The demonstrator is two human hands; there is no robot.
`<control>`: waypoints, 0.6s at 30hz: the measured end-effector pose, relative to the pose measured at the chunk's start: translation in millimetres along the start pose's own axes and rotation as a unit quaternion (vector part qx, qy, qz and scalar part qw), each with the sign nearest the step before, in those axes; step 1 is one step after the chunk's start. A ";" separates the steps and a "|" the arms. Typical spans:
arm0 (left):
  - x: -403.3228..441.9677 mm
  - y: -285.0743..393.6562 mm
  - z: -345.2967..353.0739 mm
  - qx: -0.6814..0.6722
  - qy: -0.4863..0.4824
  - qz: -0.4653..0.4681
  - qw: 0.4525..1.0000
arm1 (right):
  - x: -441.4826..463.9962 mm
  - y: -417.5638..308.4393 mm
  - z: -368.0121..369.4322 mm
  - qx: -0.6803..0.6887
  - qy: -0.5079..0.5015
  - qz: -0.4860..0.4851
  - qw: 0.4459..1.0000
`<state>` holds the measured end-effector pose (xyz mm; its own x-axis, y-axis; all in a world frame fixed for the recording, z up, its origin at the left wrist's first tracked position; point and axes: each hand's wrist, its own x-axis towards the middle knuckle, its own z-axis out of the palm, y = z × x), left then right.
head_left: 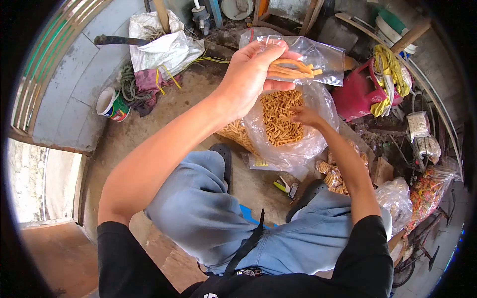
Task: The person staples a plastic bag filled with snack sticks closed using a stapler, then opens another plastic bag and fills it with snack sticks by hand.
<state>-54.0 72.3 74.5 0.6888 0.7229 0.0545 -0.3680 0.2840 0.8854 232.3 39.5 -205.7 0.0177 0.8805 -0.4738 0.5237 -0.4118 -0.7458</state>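
Note:
My left hand (253,74) is raised at the top centre, its fingers closed on a small clear plastic bag (332,62). Several golden snack sticks (293,69) lie inside that bag. Below it, a large clear plastic sack (293,156) stands open on the floor, full of short brown snack sticks (280,116). My right hand (307,116) reaches over the right side of the sack, at the snacks; its fingertips are too small to show whether they hold any.
Filled small bags (333,176) lie right of the sack. A green-handled tool (281,186) is on the floor near my feet. A pink container (355,97) stands at the right, a white sack (166,52) and a bucket (113,104) at the left.

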 end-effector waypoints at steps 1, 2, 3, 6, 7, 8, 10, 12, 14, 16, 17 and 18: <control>-0.9 0.8 0.4 -0.001 0.000 0.002 1.000 | -3.3 -4.6 5.9 -0.040 0.019 0.036 0.998; -1.9 1.5 0.9 -0.006 0.000 0.004 1.000 | -6.0 -3.0 9.1 -0.042 0.019 0.035 0.998; -3.0 2.3 1.3 -0.011 0.000 0.005 1.000 | -3.7 8.0 13.7 -0.018 0.043 0.038 0.998; -3.6 3.2 -1.5 -0.011 0.002 0.012 1.000 | -4.8 24.5 22.0 -0.056 0.095 0.020 0.994; -3.3 3.4 -2.0 -0.013 0.001 0.014 1.000 | -2.1 31.7 23.4 -0.117 0.121 -0.002 0.986; -3.3 3.5 -2.7 -0.014 0.002 0.017 1.000 | 1.1 38.9 25.6 -0.119 0.121 -0.002 0.985; -4.5 4.3 -3.4 -0.015 0.004 0.019 1.000 | 8.4 56.7 29.4 -0.132 0.084 -0.060 0.986; -5.4 5.8 -3.0 -0.015 0.003 0.019 1.000 | 1.8 56.2 29.2 -0.136 0.064 -0.065 0.987; -7.4 7.3 -2.0 -0.015 0.003 0.021 1.000 | -4.2 48.4 34.7 -0.138 0.044 -0.069 0.987; -8.6 8.2 -2.4 -0.016 0.002 0.022 1.000 | -4.4 46.8 40.2 -0.180 0.186 -0.050 0.965; -8.6 8.2 -3.1 -0.015 0.003 0.021 1.000 | -5.0 46.4 43.8 -0.181 0.186 -0.051 0.964; -8.4 8.2 -3.5 -0.014 0.004 0.020 1.000 | -7.5 42.0 48.4 -0.192 0.219 -0.045 0.956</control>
<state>-65.1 70.7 79.7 0.6684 0.7387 0.0864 -0.4134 0.2724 0.8688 213.0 4.3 -256.2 0.2683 0.9567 -0.1126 0.8128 -0.2875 -0.5067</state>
